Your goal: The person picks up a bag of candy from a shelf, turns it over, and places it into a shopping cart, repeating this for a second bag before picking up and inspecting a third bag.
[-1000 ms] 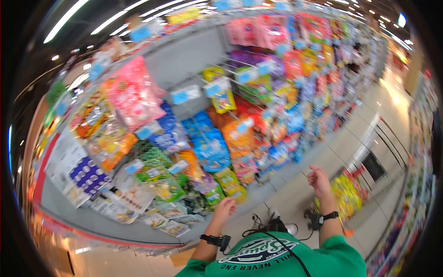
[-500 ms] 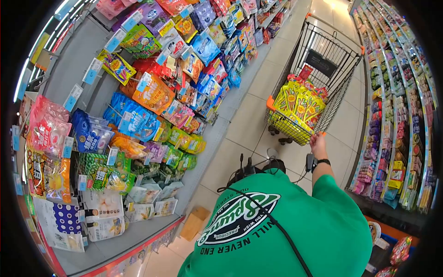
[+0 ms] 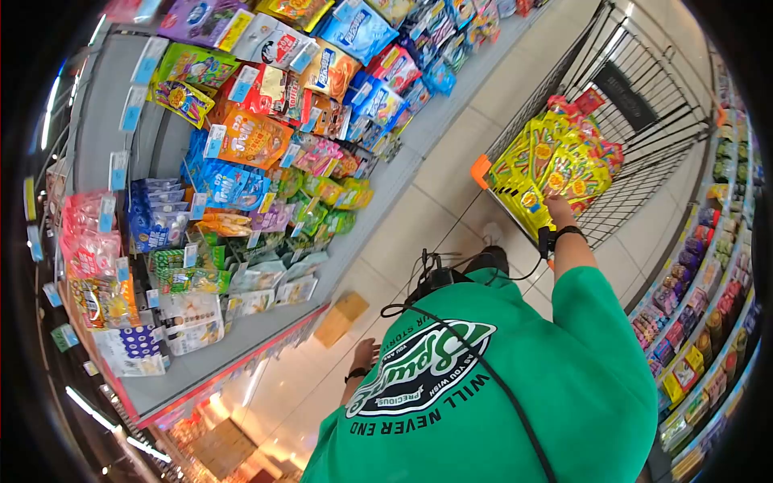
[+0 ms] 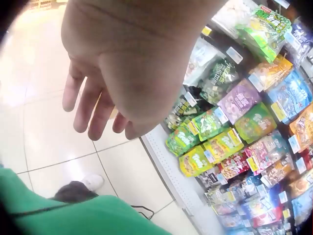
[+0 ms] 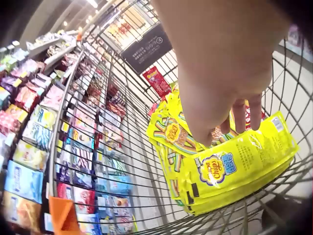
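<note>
My right hand (image 3: 560,211) reaches over the near end of the shopping cart (image 3: 481,171) to a pile of yellow candy bags (image 3: 527,153). In the right wrist view its fingers (image 5: 239,115) point down among the bags, their tips right at the top edge of the front Chupa Chups bag (image 5: 234,164). That bag leans against the wire wall, its label facing me. My left hand (image 3: 366,354) hangs low at my side, away from the shelf, its fingers (image 4: 88,105) loosely spread and holding nothing.
A shelf rack (image 3: 213,354) hung with candy bags runs along the left. Another stocked shelf (image 3: 692,298) lines the right side, beyond the cart. A cardboard box (image 3: 341,319) sits on the tiled floor (image 3: 435,217) by the left rack. A black cable crosses my green shirt (image 3: 547,362).
My right hand first came down to the cart's near rim, then moved over it onto the yellow bags. The left hand dropped from in front of the shelf to my side. The cart appears nearer.
</note>
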A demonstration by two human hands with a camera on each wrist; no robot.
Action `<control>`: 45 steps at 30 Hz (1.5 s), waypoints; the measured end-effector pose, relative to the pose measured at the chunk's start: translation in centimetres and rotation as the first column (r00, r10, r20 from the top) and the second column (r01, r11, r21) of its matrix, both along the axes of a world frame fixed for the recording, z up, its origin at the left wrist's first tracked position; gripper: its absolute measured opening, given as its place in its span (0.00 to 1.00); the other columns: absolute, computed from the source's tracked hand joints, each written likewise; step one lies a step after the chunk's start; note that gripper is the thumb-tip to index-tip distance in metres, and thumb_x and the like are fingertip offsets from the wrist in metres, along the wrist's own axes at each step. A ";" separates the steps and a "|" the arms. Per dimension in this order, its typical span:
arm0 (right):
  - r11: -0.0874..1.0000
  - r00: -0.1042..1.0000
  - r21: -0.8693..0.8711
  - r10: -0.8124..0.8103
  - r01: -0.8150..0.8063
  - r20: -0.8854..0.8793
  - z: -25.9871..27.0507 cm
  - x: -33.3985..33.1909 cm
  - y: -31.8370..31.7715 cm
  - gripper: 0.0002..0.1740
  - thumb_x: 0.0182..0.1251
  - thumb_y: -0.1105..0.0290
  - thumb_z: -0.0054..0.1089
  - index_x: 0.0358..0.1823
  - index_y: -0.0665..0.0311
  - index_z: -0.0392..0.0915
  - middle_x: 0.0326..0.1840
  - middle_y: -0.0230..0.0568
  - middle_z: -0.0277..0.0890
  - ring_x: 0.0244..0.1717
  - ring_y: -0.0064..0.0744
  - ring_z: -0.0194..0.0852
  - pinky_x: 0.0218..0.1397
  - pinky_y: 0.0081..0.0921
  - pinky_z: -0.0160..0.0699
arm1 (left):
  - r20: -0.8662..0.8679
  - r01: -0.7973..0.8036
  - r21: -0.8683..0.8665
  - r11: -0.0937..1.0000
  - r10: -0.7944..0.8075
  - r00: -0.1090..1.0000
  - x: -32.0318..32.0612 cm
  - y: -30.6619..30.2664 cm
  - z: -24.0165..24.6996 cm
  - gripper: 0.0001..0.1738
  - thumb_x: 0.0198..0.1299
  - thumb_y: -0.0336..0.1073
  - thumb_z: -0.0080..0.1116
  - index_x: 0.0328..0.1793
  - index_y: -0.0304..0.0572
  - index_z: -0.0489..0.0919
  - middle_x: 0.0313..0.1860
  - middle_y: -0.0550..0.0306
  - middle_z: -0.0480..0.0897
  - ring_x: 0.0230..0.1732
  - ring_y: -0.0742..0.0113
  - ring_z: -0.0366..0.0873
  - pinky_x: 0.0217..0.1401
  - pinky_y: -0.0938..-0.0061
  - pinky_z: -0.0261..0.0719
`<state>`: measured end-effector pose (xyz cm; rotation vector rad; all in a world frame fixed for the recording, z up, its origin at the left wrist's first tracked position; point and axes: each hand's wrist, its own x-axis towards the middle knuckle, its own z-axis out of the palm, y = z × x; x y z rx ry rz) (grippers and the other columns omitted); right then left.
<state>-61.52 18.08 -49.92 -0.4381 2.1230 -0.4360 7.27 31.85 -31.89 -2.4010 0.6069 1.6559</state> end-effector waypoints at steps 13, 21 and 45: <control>0.915 0.936 0.219 0.351 -0.339 -0.017 -2.9 -0.9 -0.8 0.21 0.53 0.69 0.61 0.48 0.74 0.76 0.50 0.63 0.76 0.54 0.55 0.74 0.55 0.43 0.75 | 0.039 0.559 0.378 0.738 -0.616 0.787 -4.9 9.3 9.9 0.24 0.61 0.46 0.48 0.58 0.40 0.77 0.59 0.41 0.76 0.58 0.44 0.73 0.62 0.63 0.70; 0.773 0.851 0.404 0.524 -0.489 0.026 -3.1 -1.1 0.5 0.27 0.52 0.55 0.70 0.44 0.72 0.79 0.48 0.56 0.79 0.50 0.49 0.78 0.51 0.41 0.79 | 0.227 -0.266 0.006 0.964 0.258 0.939 -6.6 9.1 9.4 0.22 0.65 0.47 0.47 0.59 0.43 0.74 0.47 0.51 0.81 0.46 0.60 0.77 0.48 0.68 0.74; 0.365 0.890 -0.861 0.415 -0.354 -0.189 37.0 14.9 -5.4 0.04 0.62 0.76 0.55 0.33 0.68 0.71 0.24 0.30 0.68 0.25 0.19 0.61 0.30 0.21 0.64 | -0.258 -0.113 -0.909 0.402 -0.329 0.908 -11.9 -12.2 21.0 0.23 0.65 0.42 0.55 0.63 0.41 0.71 0.55 0.54 0.78 0.55 0.67 0.74 0.57 0.70 0.72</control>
